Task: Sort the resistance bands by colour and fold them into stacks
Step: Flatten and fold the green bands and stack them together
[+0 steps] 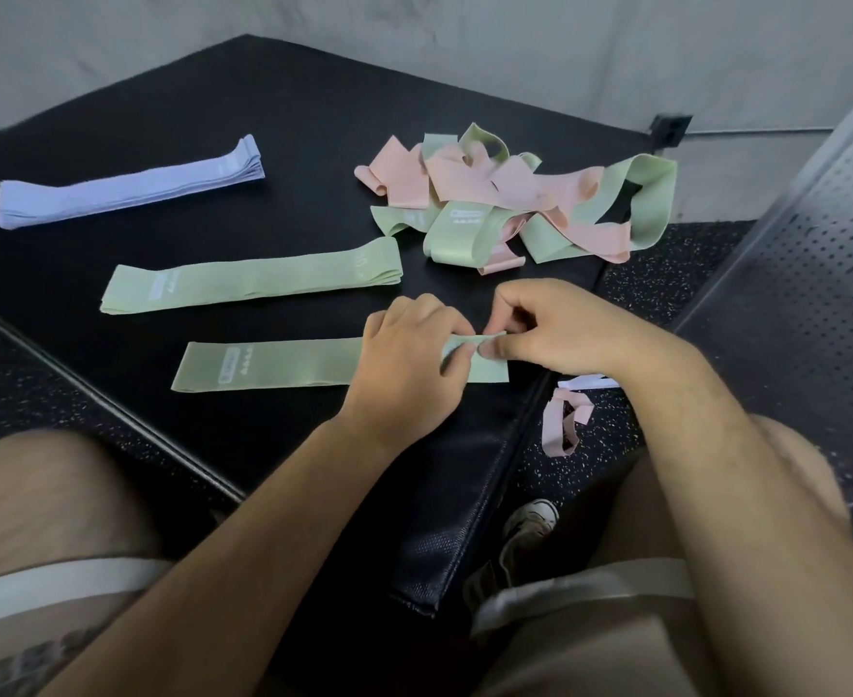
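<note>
The task looks roughly a third done. A stack of lilac bands (127, 186) lies folded flat at ten o'clock from the hands, near the far left of the black mat (213, 118), and no lilac shows in the unsorted heap, so that colour seems finished. A green stack (253, 281) of several layers lies at eleven o'clock, between the lilac stack and the hands.

A single green band (273, 364) lies flat at the near edge of the mat, its labelled end out at nine o'clock. The left hand (409, 354) and right hand (555, 329) meet over its right end. Each grip is closed in a pinch on that end, apparently squaring it before it goes on the green stack.

Much remains. The tangled pile (514, 203) at one o'clock holds pink and green bands looped through one another, and no pink stack has been started. A pink band (560, 425) lies off the mat on the speckled floor (665, 254) at five o'clock, beside a pale scrap I cannot identify. It will need fetching.

No box, tray or bin is in view. The stacks rest directly on the mat.
</note>
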